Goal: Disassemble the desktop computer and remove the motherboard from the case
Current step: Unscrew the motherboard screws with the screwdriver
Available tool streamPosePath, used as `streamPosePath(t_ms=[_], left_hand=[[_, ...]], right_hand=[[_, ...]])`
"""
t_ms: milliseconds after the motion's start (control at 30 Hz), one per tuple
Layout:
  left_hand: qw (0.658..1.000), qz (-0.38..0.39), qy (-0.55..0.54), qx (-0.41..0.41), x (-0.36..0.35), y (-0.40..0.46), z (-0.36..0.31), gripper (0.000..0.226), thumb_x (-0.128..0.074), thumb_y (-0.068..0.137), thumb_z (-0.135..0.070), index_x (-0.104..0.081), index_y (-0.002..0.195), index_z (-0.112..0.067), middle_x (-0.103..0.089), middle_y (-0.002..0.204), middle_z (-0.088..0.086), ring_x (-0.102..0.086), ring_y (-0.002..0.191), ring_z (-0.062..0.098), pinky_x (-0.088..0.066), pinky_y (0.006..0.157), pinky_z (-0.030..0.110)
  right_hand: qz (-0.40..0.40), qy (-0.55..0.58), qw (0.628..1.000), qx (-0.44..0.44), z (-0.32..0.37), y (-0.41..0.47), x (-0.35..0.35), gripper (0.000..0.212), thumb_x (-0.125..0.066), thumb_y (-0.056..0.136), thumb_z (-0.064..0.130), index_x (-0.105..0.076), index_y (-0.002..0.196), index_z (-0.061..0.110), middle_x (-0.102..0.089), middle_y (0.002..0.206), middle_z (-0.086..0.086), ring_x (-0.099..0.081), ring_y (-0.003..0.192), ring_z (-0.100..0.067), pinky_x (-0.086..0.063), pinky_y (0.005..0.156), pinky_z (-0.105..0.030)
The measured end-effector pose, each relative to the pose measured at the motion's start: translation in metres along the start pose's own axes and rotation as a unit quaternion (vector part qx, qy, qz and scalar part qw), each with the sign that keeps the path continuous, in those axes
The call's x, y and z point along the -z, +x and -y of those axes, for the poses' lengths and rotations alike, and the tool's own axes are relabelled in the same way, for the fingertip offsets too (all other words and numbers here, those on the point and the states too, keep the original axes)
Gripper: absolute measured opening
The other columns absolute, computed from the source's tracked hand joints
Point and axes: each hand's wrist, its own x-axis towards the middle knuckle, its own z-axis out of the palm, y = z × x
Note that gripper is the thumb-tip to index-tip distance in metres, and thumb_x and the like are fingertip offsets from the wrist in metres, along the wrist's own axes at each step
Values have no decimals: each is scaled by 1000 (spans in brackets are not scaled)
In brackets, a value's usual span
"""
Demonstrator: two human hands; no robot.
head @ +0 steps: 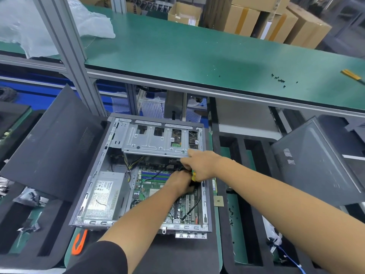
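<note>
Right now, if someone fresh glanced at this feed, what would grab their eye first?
The open computer case lying on its side at centre, with the green motherboard exposed and the silver power supply at its left. Both hands meet over the board's upper right: the right hand grips a yellow-green screwdriver, the left hand just below it. Small black screws dot the green bench behind.

Both forearms are bare down to the left hand [180, 181] and right hand [199, 165]. A black sleeve [98, 258] covers the left upper arm, probably a short-sleeved shirt.
</note>
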Motion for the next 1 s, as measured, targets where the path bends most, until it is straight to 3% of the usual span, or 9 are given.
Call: streamPosePath(t_ms=[67, 133, 267, 400, 533, 667, 800, 867, 1000], left_hand=[[1000, 4, 1, -3, 0, 0, 0, 28, -66, 88, -33, -66, 103, -10, -70, 105, 14, -66, 97, 36, -51, 80, 39], [1000, 6, 1, 0, 0, -1, 0, 23, -65, 88, -35, -62, 94, -13, -70, 100, 13, -66, 92, 35, -47, 72, 36], [1000, 2, -3, 2, -2, -2, 0, 23, -66, 88, -36, -57, 92, -15, -70, 99, 13, -65, 89, 34, -39, 67, 33], [1000, -12, -2, -9, -3, 0, 2, 30, -66, 87, -35, -64, 103, -10, -70, 103, 14, -66, 92, 36, -46, 72, 35], [1000, -12, 6, -12, -2, 1, 1, 33, -66, 87, -34, -63, 107, -8, -70, 106, 15, -66, 95, 37, -50, 79, 38], [1000, -10, -12, -2, -3, 0, 2, 33, -68, 87, -32, -60, 109, -8, -69, 105, 16, -66, 95, 37, -49, 76, 38], [1000, -6, -13, -1, 1, -1, 0, 32, -66, 88, -33, -63, 109, -9, -69, 106, 15, -66, 96, 38, -51, 79, 39], [1000, -2, -7, -2, 0, 0, 0, 32, -65, 89, -36, -64, 109, -11, -69, 106, 13, -65, 97, 36, -52, 80, 39], [1000, 9, -16, 9, -2, -1, 2, 27, -68, 89, -34, -64, 101, -10, -70, 101, 12, -66, 92, 34, -48, 74, 35]], right_hand=[[-36, -123, 992, -12, 0, 0, 1, 44, -52, 91, 51, -46, 126, 25, -55, 92, -1, -60, 78, -27, -34, 55, -33], [-55, -178, 982, -34, 3, 1, 1, 51, -38, 97, 60, -46, 127, 20, -59, 76, -2, -55, 63, -26, -30, 52, -31], [-45, -122, 991, -21, 6, 5, -2, 32, -36, 102, 47, -48, 114, 20, -58, 77, -1, -53, 69, -28, -30, 53, -32], [-4, 35, 998, -48, -5, 4, 4, 14, -55, 90, 35, -47, 96, 25, -60, 86, 4, -59, 82, -24, -35, 58, -31], [26, 147, 989, -24, -8, 0, 5, 20, -59, 80, 8, -57, 91, 24, -43, 98, 0, -53, 95, -27, -51, 74, -46], [21, 119, 993, 9, -3, 1, 1, 21, -57, 80, 2, -57, 76, 22, -38, 97, -3, -45, 96, -29, -52, 82, -49], [-18, -33, 999, 6, 2, 0, 5, 31, -63, 84, 29, -51, 113, 24, -43, 108, -4, -48, 89, -24, -45, 66, -37], [-26, -117, 993, 1, 2, 0, 8, 45, -50, 94, 49, -44, 130, 23, -56, 107, -5, -57, 85, -27, -47, 67, -37], [-43, -189, 981, -11, 4, 2, 7, 43, -31, 104, 48, -45, 130, 16, -65, 85, -5, -54, 66, -28, -31, 53, -32]])
